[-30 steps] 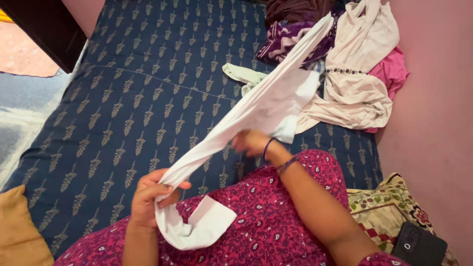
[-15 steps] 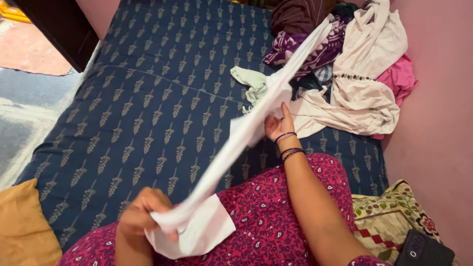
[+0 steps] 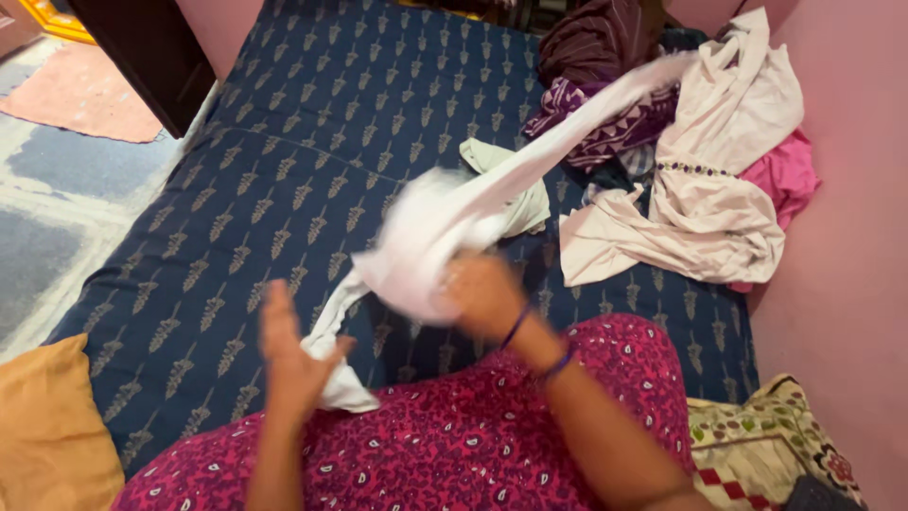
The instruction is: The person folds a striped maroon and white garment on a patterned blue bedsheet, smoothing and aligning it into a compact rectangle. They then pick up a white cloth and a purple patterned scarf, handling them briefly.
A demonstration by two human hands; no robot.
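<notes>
Midway, my right hand (image 3: 487,295) bunches the soft, light white cloth (image 3: 445,222); my left hand (image 3: 288,355), fingers spread, touches its near end.

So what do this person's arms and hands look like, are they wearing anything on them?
Both forearms are bare, with no sleeves in view and no gloves. The right hand has thin dark purple bangles around the wrist. The left hand shows no jewellery, though it is motion-blurred. A magenta patterned garment covers the lap below.
</notes>
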